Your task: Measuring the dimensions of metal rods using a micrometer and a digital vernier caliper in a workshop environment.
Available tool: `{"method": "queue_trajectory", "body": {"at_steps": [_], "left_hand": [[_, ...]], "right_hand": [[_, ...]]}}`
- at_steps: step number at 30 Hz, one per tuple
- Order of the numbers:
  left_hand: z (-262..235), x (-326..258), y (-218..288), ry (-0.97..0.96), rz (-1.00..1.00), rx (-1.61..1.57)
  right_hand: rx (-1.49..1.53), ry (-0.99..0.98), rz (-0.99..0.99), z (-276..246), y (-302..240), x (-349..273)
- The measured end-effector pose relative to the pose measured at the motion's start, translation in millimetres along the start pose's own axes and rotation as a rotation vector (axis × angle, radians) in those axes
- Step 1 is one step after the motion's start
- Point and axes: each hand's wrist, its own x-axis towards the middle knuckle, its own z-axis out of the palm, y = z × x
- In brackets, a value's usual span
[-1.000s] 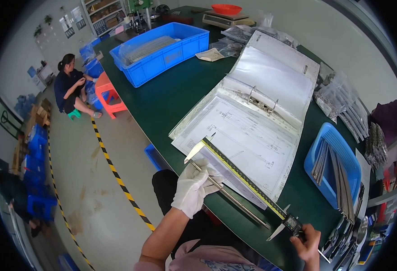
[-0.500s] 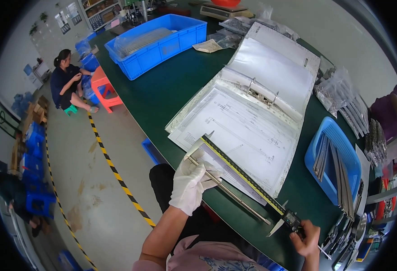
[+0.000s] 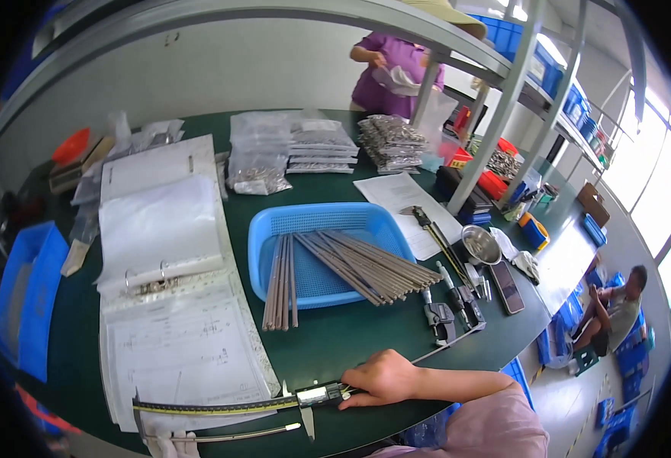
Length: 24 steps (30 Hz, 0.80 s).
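Being swung rightward since the earlier frame, the view now has the blue basket (image 3: 312,219) set ahead of the right grip (image 3: 387,377), by which the caliper (image 3: 232,408) is still pinched. The metal rod (image 3: 244,436) is held by the gloved left grip (image 3: 175,444), which is mostly cut off by the lower edge, its fingertips unclear.

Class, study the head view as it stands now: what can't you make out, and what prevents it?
Left hand, head view: mostly cut off by the lower edge, so its full grip is unseen.
Caliper, head view: the digits on its display are too small to read.
Drawing, head view: fine lettering too small and faint.
Basket, head view: floor partly hidden by rods.
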Motion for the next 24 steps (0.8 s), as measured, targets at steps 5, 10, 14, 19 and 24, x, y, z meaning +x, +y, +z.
{"method": "queue_trajectory", "body": {"at_steps": [5, 10, 14, 19, 24], "left_hand": [[-2, -3, 3, 0.003, -0.001, -0.063], [24, -9, 12, -0.007, 0.077, -0.036], [22, -9, 3, 0.019, 0.104, 0.033], [28, -15, 13, 0.069, 0.068, -0.042], [28, -11, 9, 0.055, 0.035, -0.029]], "right_hand": [[-0.015, 0.053, -0.023, 2, -2, 0], [-0.003, 0.047, -0.067, 2, 1, 8], [0.040, 0.056, -0.048, -3, 1, 5], [0.062, 0.002, -0.066, -2, 5, 8], [0.051, -0.066, -0.035, -7, 2, 10]]}}
